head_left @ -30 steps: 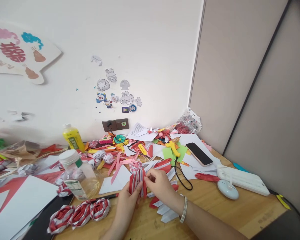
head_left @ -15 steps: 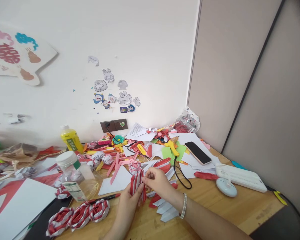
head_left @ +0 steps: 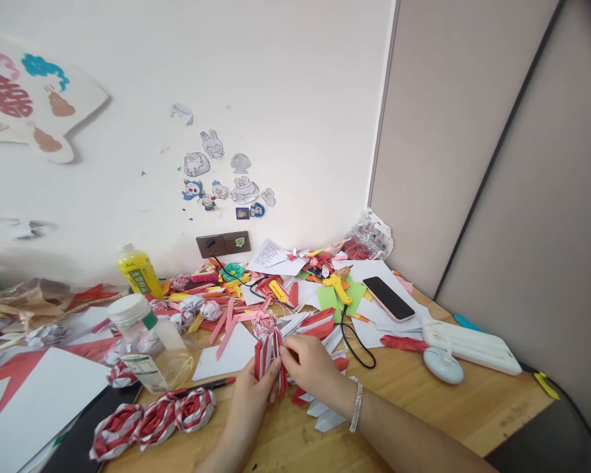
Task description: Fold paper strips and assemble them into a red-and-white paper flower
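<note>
Between my hands is a bundle of folded red and white paper strips (head_left: 264,355), held upright over the table's front part. My left hand (head_left: 257,386) is closed round its lower part, thumb across the front. At the bundle's right edge, the fingers of my right hand (head_left: 308,364) are pinched together on a strip; their tips are partly hidden. A pink and white paper rosette (head_left: 264,327) shows just behind the top of the bundle. White and red folded strips (head_left: 320,412) lie under my right wrist. To the left rest several red and white paper rosettes (head_left: 157,420) in a row.
A clear jar with a white lid (head_left: 131,312) and a yellow bottle (head_left: 140,270) stand left. Behind my hands lie paper scraps, a yellow glue gun (head_left: 338,289) with a black cord and a phone (head_left: 388,299). A white power strip (head_left: 475,347) and a mouse (head_left: 443,365) lie right.
My right hand has turned slightly and shifted a little lower at the bundle's right edge. My left hand keeps its hold. The whole view has shifted slightly.
</note>
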Demonstrator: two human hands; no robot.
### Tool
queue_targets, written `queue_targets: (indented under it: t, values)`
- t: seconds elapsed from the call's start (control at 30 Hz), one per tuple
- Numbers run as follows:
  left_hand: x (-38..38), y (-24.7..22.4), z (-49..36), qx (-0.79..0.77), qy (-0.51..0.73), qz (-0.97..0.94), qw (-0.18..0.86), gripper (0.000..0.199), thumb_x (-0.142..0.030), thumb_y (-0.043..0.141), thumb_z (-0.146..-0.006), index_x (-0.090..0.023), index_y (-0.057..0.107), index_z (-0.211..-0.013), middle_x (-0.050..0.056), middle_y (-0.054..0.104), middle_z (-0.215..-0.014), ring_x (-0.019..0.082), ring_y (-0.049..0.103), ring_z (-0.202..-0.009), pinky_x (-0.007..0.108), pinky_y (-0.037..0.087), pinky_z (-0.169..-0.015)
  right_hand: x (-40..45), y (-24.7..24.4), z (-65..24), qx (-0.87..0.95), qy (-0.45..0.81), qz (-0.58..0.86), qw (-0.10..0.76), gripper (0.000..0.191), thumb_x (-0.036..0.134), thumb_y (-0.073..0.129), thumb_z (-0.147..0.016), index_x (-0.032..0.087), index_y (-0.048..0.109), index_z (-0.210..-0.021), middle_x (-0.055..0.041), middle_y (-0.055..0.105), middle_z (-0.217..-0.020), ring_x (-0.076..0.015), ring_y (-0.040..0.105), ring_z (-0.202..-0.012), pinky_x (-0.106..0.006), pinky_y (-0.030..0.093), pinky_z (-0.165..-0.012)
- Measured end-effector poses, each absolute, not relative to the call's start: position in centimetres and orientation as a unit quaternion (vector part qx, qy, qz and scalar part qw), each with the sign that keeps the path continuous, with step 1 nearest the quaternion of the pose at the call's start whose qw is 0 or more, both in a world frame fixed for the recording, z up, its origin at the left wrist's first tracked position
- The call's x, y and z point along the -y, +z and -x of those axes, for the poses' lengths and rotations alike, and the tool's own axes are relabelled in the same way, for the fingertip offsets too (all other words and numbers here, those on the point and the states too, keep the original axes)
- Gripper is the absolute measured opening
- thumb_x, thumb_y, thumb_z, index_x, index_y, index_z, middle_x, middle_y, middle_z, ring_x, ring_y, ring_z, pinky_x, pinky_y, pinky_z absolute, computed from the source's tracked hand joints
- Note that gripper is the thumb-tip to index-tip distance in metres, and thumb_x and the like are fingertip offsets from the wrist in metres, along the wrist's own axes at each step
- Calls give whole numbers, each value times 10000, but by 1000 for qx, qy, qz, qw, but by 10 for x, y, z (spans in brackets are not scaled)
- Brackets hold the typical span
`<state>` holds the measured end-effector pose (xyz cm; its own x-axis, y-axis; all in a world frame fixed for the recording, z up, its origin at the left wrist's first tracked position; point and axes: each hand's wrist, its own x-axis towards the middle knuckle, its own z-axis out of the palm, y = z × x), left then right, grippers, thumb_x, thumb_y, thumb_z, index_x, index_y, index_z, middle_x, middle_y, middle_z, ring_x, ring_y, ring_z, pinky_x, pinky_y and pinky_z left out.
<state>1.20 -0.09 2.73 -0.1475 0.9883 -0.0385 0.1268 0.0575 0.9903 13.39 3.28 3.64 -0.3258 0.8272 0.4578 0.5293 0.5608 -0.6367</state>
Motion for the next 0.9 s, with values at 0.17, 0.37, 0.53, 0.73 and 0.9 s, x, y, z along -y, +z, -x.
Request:
queue_targets:
  t: [0.17, 0.37, 0.53, 0.73, 0.9]
  values:
    - [1, 28, -11, -568, 483, -511, 429, 318, -484, 578, -678, -179, 493, -651, -82, 434, -402, 98, 379, -392, 212, 293, -415, -33, 36, -135, 807, 135, 422, 391, 248, 122, 429, -783, 164, 348, -553, 41, 374, -536, -79, 330, -516, -212, 196, -497]
    - [-1, 26, -12, -564, 473, -516, 438, 344, -511, 571, -665, -186, 468, -618, -86, 417, -369, 88, 349, -362, 205, 249, -391, -35, 37, -136, 803, 154, 422, 392, 266, 133, 451, -783, 162, 334, -547, 50, 364, -522, -73, 327, -506, -212, 188, -494]
    - [-2, 30, -11, -562, 478, -494, 460, 365, -523, 576, -665, -187, 447, -608, -96, 405, -349, 66, 324, -350, 188, 219, -385, -39, 36, -138, 787, 275, 404, 375, 232, 207, 444, -825, 166, 411, -599, 46, 442, -558, -76, 401, -533, -180, 249, -490]
    - [-10, 30, -4, -571, 508, -454, 457, 417, -573, 582, -619, -186, 445, -551, -91, 397, -319, 63, 325, -331, 189, 228, -373, -34, 39, -141, 842, 179, 405, 308, 138, 287, 547, -781, 173, 501, -719, 25, 552, -637, -107, 488, -583, -204, 269, -509]
    - [-13, 24, -1, -555, 527, -456, 454, 427, -554, 590, -633, -194, 411, -489, -82, 398, -310, 66, 337, -323, 194, 235, -366, -28, 40, -138, 898, 30, 367, 241, 153, 250, 468, -825, 168, 529, -712, -8, 612, -680, -135, 534, -616, -245, 277, -542]
